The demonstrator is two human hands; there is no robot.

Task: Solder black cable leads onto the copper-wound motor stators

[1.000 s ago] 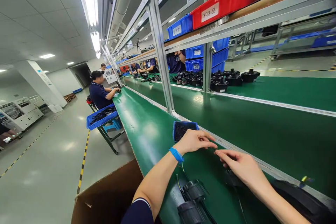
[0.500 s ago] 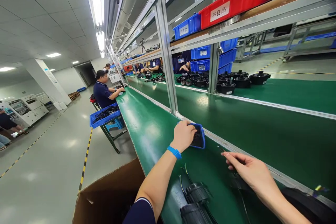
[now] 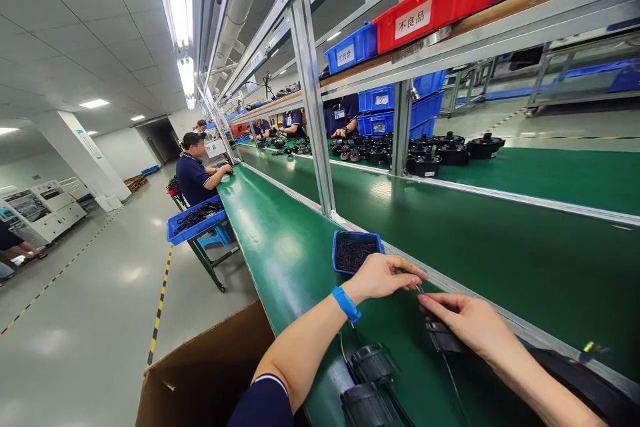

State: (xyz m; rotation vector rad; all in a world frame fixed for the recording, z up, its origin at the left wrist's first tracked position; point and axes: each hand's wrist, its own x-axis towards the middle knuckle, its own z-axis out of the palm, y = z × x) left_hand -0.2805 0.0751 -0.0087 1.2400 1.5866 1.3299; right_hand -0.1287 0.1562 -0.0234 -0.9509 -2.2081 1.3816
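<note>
My left hand (image 3: 383, 275), with a blue wrist strap (image 3: 347, 303), is closed in a pinch just in front of a small blue tray (image 3: 337, 255) of tiny dark parts. Its fingertips hold something small near a thin wire end (image 3: 418, 289). My right hand (image 3: 463, 323) meets it from the right, fingers pinched on that wire, above a black connector block (image 3: 443, 339) lying on the green belt (image 3: 300, 267). Two black cylindrical motor parts (image 3: 370, 380) lie on the belt under my left forearm.
An open cardboard box (image 3: 210, 373) stands at the belt's near left edge. A seated worker (image 3: 195, 173) sits beside a blue bin of cables (image 3: 193, 221). Several black round units (image 3: 425, 150) sit on the far bench. Red and blue bins (image 3: 425, 0) line the upper shelf.
My left hand, which was reaching into the small blue tray, has drawn back toward me and now meets my right hand's fingertips. The right hand shifted slightly left.
</note>
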